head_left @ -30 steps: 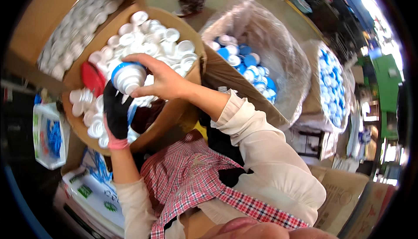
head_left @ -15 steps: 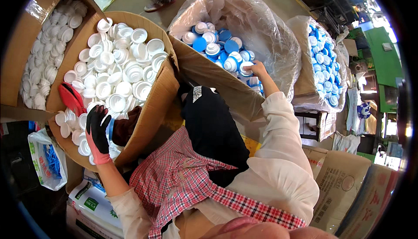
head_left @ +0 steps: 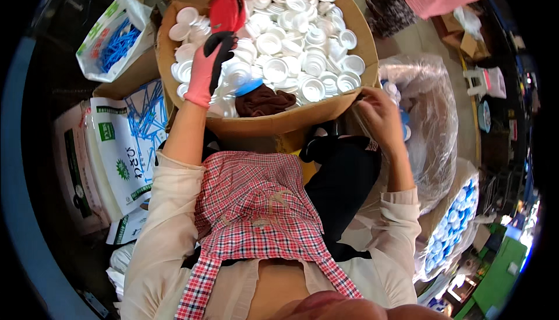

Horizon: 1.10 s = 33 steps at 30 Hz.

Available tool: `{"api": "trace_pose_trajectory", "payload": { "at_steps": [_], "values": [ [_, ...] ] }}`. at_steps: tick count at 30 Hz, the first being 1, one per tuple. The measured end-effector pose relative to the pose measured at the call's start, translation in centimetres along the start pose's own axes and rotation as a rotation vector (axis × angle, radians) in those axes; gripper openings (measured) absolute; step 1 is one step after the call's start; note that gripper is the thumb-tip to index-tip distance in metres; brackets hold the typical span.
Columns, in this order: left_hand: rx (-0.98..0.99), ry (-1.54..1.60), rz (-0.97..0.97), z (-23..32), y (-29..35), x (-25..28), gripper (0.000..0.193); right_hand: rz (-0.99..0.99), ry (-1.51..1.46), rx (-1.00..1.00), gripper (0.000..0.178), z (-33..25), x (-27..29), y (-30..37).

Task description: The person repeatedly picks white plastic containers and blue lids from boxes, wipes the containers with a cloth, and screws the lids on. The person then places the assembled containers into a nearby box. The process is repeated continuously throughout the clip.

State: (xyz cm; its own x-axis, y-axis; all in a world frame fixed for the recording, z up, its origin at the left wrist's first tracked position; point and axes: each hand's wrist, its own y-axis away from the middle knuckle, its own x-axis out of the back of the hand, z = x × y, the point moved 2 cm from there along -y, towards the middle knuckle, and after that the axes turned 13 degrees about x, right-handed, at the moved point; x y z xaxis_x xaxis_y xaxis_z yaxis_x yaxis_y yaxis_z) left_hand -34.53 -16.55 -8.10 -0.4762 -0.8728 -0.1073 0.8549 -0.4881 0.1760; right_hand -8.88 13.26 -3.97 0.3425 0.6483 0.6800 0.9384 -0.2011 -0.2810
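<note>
Caps (head_left: 275,69): light, stiff and slick, I judge, best pinched by the rim; left hand (head_left: 210,68) over them, right hand (head_left: 381,115) by the carton (head_left: 317,112), either's grasp I cannot tell.

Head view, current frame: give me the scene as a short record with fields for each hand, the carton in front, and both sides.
Left hand: gloved hand over the white caps, close to a red object; grip unclear
Right hand: bare hand at the near right corner of the carton; anything held is not visible
Carton: also holds dark brown cloth
Left side: white bag containing blue strips
Right side: clear plastic liner; farther container with blue-and-white caps
</note>
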Motion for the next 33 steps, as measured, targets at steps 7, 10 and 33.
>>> {"api": "trace_pose_trajectory", "payload": {
  "at_steps": [7, 10, 33],
  "values": [
    [-0.1, -0.305, 0.074, -1.6, 0.0, 1.2, 0.031, -0.374, 0.181, 0.557, 0.045, -4.4, -17.2, -7.9],
    [0.017, -0.637, -0.154, -1.8, 0.0, 0.8, 0.048, -0.462, -0.026, 0.385, 0.03, -1.6, -20.8, -9.1],
    [0.272, 0.473, -0.18, -4.2, -1.7, 1.1, 0.057, -0.602, -0.098, 0.291, 0.026, -3.6, -20.5, -10.0]
  ]
}}
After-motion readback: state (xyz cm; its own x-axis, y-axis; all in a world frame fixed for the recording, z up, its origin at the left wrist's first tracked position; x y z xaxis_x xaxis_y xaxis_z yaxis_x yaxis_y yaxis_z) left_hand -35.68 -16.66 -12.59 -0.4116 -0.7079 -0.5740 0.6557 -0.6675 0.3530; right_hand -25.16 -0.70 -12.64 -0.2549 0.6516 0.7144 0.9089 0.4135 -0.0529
